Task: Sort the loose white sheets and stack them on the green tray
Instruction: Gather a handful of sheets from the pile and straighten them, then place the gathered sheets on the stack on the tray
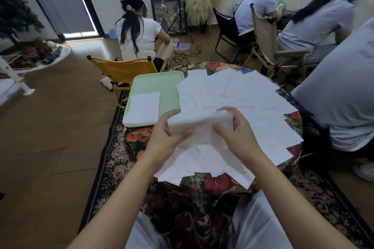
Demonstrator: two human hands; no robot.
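White sheets: a small bundle of sheets [200, 127] is held above the near middle of the table; thin, slightly crumpled, blurred; faint grey lines can be made out, nothing legible
Left hand: left hand [166, 137] is curled round the bundle's left edge; thumb laid on top, fingers hidden underneath
Right hand: right hand [234, 137] is curled round the bundle's right edge; thumb on the near face, fingertips wrapped over the top corner
Loose sheets: loose sheets [242, 97] are spread overlapping across most of the floral tablecloth [214, 184]; some overhang the near edge
Green tray: pale green tray [159, 83] is set at the table's left edge, just beside the loose sheets
Stack: a neat stack [143, 108] of white sheets is laid flat in the tray's near left part; edges squared
Writing: print on the sheets too faint to be read; grey lettering on the shirt [334, 95] of the person at right is seen, too blurred to be read
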